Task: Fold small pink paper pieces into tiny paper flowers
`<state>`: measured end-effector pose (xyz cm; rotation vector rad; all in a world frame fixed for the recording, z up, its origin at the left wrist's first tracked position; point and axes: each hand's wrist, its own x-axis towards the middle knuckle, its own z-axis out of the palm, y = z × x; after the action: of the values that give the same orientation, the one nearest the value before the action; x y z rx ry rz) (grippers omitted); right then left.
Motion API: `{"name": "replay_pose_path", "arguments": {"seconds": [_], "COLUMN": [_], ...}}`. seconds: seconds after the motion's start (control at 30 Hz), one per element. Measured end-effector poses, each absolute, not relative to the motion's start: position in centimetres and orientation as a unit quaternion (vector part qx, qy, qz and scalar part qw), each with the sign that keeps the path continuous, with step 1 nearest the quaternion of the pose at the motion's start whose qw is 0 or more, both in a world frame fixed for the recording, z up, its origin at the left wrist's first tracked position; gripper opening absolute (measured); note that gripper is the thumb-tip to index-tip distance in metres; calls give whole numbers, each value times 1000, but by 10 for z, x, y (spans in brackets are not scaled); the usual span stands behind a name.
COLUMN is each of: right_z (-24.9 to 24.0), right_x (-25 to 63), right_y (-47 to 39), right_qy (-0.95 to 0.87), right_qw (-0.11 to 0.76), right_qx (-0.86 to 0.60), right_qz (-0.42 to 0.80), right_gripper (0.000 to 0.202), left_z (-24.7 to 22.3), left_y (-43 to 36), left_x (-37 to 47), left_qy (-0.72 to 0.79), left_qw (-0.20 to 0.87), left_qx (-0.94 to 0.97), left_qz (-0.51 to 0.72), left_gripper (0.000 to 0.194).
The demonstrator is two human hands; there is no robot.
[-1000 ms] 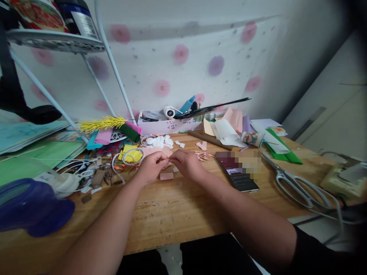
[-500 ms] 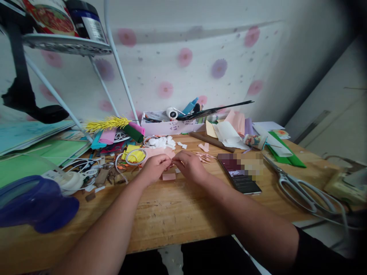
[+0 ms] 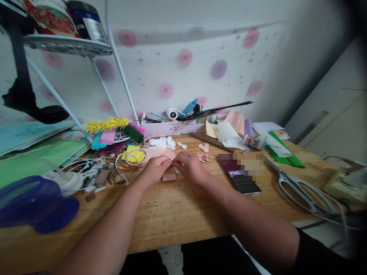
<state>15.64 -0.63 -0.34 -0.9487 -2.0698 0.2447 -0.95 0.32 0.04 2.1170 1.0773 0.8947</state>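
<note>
My left hand [image 3: 157, 168] and my right hand [image 3: 189, 166] meet above the middle of the wooden table, their fingertips pinched together. Whatever sits between the fingers is too small or hidden to name. Just below them lies a small pink paper rectangle [image 3: 169, 177]. Behind my left hand spreads a larger pink paper sheet [image 3: 153, 153], partly covered by the hand. To the right of my right hand is a pile of thin twisted pink paper strips [image 3: 205, 157]. A few pink paper pieces [image 3: 203, 147] lie farther back.
A phone [image 3: 239, 173] and large scissors [image 3: 301, 189] lie at right. Yellow paper inside a white ring [image 3: 136, 156], white scraps [image 3: 162, 143] and wires crowd the left. A blue tape dispenser [image 3: 37, 204] stands front left. A brown roll [image 3: 213, 142] and a white box [image 3: 172, 128] are behind.
Both hands stay pinched together in nearly the same spot, with only slight finger movement. The things on the table have not visibly moved.
</note>
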Motion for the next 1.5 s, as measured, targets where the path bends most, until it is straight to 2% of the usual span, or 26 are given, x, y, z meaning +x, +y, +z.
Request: {"name": "replay_pose_path", "arguments": {"seconds": [0.13, 0.23, 0.4, 0.47, 0.6, 0.73, 0.93, 1.03, 1.3, 1.5], "right_z": [-4, -2, -3, -5, -6, -6, -6, -4, -2, -4], "right_x": [157, 156, 156, 157, 157, 154, 154, 155, 157, 159], "right_y": [-6, -6, -1, 0, -3, -7, -7, -6, -2, 0], "right_qy": [-841, -835, -768, -760, -794, -836, -857, -855, -812, -809], "right_qw": [379, 381, 382, 380, 396, 362, 311, 319, 360, 332], "right_qx": [-384, -391, -463, -470, -440, -411, -409, -409, -424, -443], "right_qz": [50, 71, 224, 240, 140, 38, -44, -9, 178, 198], "right_gripper": [12, 12, 8, 7, 7, 12, 15, 13, 6, 7], "left_z": [-6, -6, 2, 3, 1, -1, -1, -1, -4, -3], "left_y": [7, 7, 4, 4, 7, 9, 10, 10, 9, 9], "left_x": [-10, -10, -8, -8, -10, -13, -13, -11, -11, -14], "left_qy": [434, 450, 442, 426, 382, 380, 432, 444, 445, 416], "left_qw": [313, 291, 58, 16, 77, 145, 230, 242, 233, 207], "left_qx": [771, 769, 835, 844, 863, 868, 823, 808, 809, 836], "left_qz": [344, 349, 324, 324, 321, 285, 289, 302, 306, 293], "left_gripper": [23, 19, 13, 12, 17, 27, 23, 21, 19, 19]}}
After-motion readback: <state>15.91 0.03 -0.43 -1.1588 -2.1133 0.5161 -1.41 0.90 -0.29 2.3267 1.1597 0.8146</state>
